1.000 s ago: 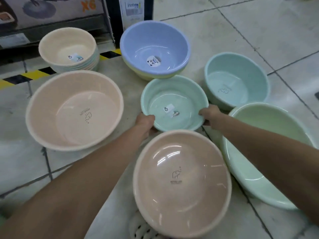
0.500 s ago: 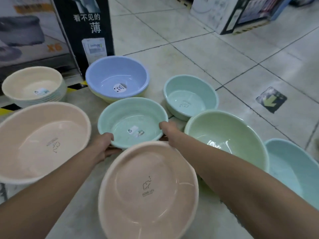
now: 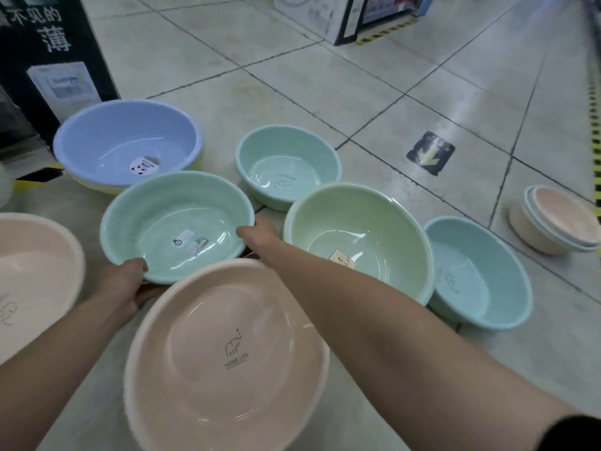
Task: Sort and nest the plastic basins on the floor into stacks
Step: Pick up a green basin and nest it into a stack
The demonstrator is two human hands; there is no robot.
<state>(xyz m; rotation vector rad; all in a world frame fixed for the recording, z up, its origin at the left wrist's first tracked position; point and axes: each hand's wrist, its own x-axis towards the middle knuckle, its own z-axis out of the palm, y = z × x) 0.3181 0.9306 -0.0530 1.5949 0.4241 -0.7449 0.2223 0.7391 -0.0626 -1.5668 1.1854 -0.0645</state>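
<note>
Head view: left hand [image 3: 125, 281] and right hand [image 3: 260, 234] grip the mint basin's [image 3: 156, 222] rim, arms outstretched.

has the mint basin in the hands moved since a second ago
No clear move. The mint basin keeps its place just in front of the blue basin, gripped by left hand and right hand; the camera swung.

Mint basin [image 3: 156, 216] is up and tilted now between left hand [image 3: 122, 284] and right hand [image 3: 260, 234]; view swings right, nested pink stack [image 3: 559, 222] shows up.
</note>
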